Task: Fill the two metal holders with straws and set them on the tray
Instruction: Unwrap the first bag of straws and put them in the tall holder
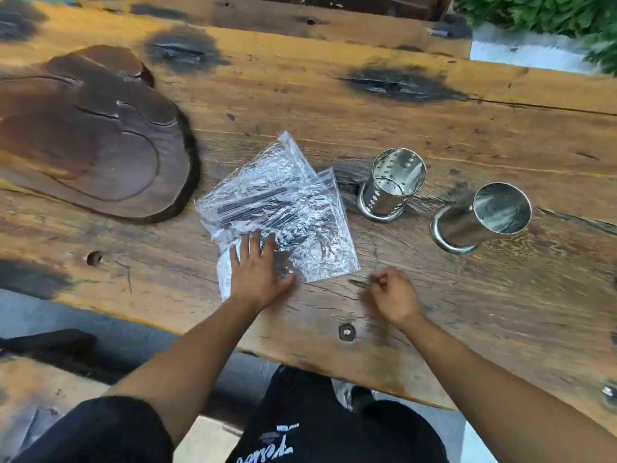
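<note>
Barely started: your left hand (pixel 257 272) lay flat on the bagged straws (pixel 267 205), right hand (pixel 394 292) curled, seemingly empty, both holders (pixel 394 185) bare at three o'clock, tray (pixel 93 128) at ten.

Even, diffuse daylight; shadows soft and faint. Specular glare on the crumpled plastic bags (pixel 280 208) and both metal holders (pixel 394 182) (pixel 484 215). Wide-angle distortion bows the frame edges. Foliage (pixel 547 11) at top right shows motion blur.
</note>
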